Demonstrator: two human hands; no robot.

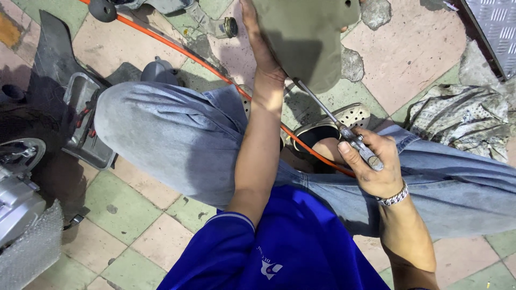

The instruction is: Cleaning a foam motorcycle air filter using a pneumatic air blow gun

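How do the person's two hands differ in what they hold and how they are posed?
The left hand reaches forward with its arm outstretched, steadying a grey-green panel; the right hand stays close, fist wrapped around a screwdriver. Only the right wrist wears a metal bracelet. Both are bare.
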